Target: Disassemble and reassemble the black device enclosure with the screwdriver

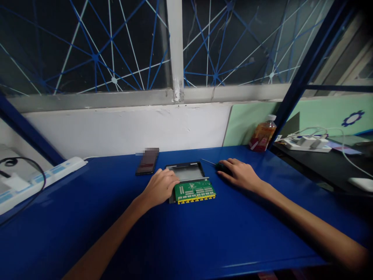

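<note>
A green circuit board [196, 190] with a row of yellow connectors along its near edge lies over the front of a black frame [201, 169]. Behind the board, the frame surrounds a grey panel [186, 173], and a thin metal strip crosses between them. My left hand [161, 186] is closed at the left side of this assembly, its fingertips by the strip and the board's edge; the thumb's hold is partly hidden. To the right, my right hand [239, 174] wraps round the dark handle of a screwdriver [207, 161], whose thin shaft points left towards the frame's far corner.
The blue table [186, 237] meets a white wall. A phone [147, 161] lies beyond my left hand. White power strips [43, 179] stand at far left and on a black surface at right. A drink bottle [264, 134] stands at the back right by a blue post.
</note>
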{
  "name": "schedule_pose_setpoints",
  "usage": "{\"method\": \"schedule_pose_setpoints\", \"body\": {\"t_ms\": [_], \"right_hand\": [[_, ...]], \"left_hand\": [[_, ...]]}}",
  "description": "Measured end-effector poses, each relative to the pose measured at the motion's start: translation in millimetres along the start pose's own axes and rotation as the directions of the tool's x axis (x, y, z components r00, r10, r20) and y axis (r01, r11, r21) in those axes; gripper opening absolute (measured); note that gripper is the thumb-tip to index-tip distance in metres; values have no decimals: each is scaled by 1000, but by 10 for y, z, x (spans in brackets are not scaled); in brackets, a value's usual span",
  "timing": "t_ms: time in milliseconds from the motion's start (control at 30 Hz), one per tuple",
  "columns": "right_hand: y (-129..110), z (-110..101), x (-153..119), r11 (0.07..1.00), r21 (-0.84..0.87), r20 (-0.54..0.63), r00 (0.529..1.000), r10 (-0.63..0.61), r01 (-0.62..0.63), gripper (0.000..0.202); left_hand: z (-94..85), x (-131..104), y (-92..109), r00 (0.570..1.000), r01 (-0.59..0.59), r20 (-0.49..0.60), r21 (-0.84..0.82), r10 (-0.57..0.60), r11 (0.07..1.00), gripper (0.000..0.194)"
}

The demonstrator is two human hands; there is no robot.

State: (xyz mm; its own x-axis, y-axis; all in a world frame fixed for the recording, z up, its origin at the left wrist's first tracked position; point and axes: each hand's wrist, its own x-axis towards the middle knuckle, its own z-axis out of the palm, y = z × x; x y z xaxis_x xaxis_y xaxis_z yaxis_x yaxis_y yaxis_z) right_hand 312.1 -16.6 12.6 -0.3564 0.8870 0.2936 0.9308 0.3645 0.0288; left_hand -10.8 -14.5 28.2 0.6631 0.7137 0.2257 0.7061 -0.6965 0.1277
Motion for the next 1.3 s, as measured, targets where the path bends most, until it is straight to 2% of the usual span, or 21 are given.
{"method": "schedule_pose_setpoints", "body": {"t_ms": [233,367,467,500,567,667,867,1100,1200,1300], "right_hand": [[11,2,-9,1000,7,-38,999,-18,19,41],[-15,-128,-19,994,37,-216,972,-96,107,33],[-96,-302,-62,948,206,-308,935,-173,243,28],[-134,-349,-81,921,273,-300,934,-193,278,29],[-215,-399,-117,875,375,-213,947,-241,307,41],[-317,-348,-136,873,432,-121,974,-194,227,54],[-383,-164,-89,776,608,-116,986,-121,167,31],[-397,-171,-80,731,660,-172,982,-79,175,26],[-406,-155,-84,693,714,-89,995,-54,102,28],[-442,-142,-84,566,824,54,997,-56,-12,31]], "left_hand": [[-45,-3,3,999,40,36,-250,-33,967,35],[-77,2,14,997,72,49,-394,-57,916,35],[-80,17,8,992,123,76,-459,-98,880,35],[-82,23,4,989,144,90,-480,-114,866,35],[-95,35,-2,981,193,115,-537,-155,822,34],[-138,44,9,961,273,153,-632,-228,725,31],[-152,27,41,920,388,271,-738,-283,552,28],[-153,13,23,897,439,381,-832,-226,340,20],[-164,5,23,876,475,428,-848,-224,236,16],[-177,-5,22,872,475,435,-862,-225,178,18]]}}
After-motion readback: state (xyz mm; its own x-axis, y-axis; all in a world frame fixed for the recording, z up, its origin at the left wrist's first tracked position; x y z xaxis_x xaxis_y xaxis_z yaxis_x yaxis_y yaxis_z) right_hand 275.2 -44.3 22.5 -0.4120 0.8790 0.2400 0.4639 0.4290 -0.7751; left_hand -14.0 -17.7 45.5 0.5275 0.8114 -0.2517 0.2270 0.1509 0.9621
